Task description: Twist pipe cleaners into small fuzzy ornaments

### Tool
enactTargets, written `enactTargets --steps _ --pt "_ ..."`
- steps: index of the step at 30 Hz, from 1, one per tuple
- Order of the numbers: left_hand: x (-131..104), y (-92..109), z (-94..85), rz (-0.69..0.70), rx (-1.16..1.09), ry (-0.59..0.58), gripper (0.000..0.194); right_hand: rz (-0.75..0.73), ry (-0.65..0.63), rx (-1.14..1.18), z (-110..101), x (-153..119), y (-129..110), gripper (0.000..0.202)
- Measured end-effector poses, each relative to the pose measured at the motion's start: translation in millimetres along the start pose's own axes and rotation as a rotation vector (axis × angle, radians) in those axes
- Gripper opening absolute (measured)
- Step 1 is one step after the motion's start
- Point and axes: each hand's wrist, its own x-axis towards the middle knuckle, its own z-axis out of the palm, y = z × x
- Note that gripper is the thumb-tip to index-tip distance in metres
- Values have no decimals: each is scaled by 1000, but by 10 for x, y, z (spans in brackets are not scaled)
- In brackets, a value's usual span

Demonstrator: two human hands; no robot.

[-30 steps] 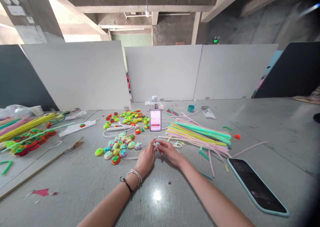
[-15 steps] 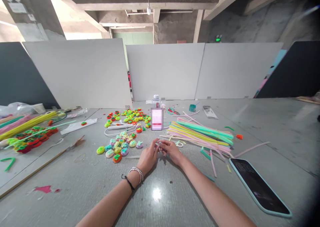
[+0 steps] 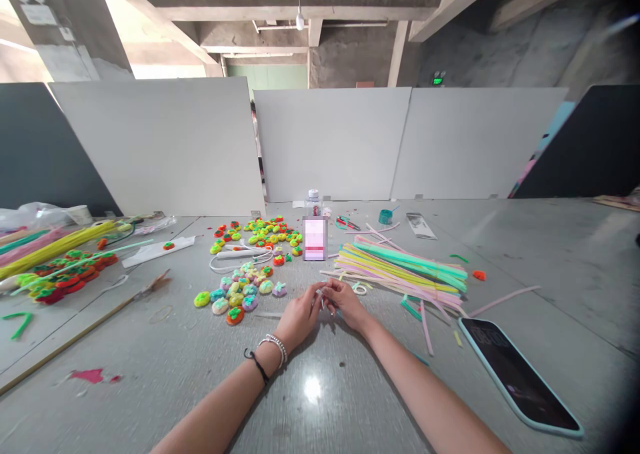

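My left hand [image 3: 299, 317] and my right hand [image 3: 347, 304] meet over the middle of the grey table [image 3: 320, 421]. Fingers of both are closed in a pinch, tips together. Whatever small piece they hold is mostly hidden, too small to name. To their left lies a cluster of small pastel fuzzy ornaments [image 3: 235, 300], one of them an orange ornament with a green top [image 3: 235, 316]. A bundle of pipe cleaners [image 3: 400, 267] in pink, yellow and mint lies just right of my right hand. Close behind that hand is a small white ring [image 3: 359, 289].
Beyond my hands stand a pixelated upright card [image 3: 315, 239] and a bottle [image 3: 313, 204]. A phone [image 3: 523, 377] lies at right. More green-and-orange ornaments [image 3: 267, 229] and a white corded tool [image 3: 245, 253] are behind. A long stick [image 3: 75, 334] lies at left. White panels [image 3: 330, 144] border the table.
My hands stay together in nearly the same spot, with the fingers shifting slightly around the small piece. The view has moved a little; the objects on the table lie as before.
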Motion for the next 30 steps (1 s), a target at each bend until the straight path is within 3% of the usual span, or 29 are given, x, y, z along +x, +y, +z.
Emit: enactTargets --steps 10,16,19,22,26,30 --pt "8 8 -44 -35 222 64 30 -5 35 -65 27 -4 -7 38" --pt "14 2 -19 -99 98 47 32 12 79 -91 41 13 12 38" --pt "79 -48 -7 -128 -100 50 34 10 51 -88 38 7 -7 37" --pt "169 -104 -74 -196 -434 -18 31 1 21 -87 34 -3 -35 37" --pt "234 -115 -275 -480 -1039 -327 23 -1 48 -6 16 -6 -46 40" --pt "251 -76 -425 -568 -1416 -473 16 50 30 109 -14 -19 -72 40"
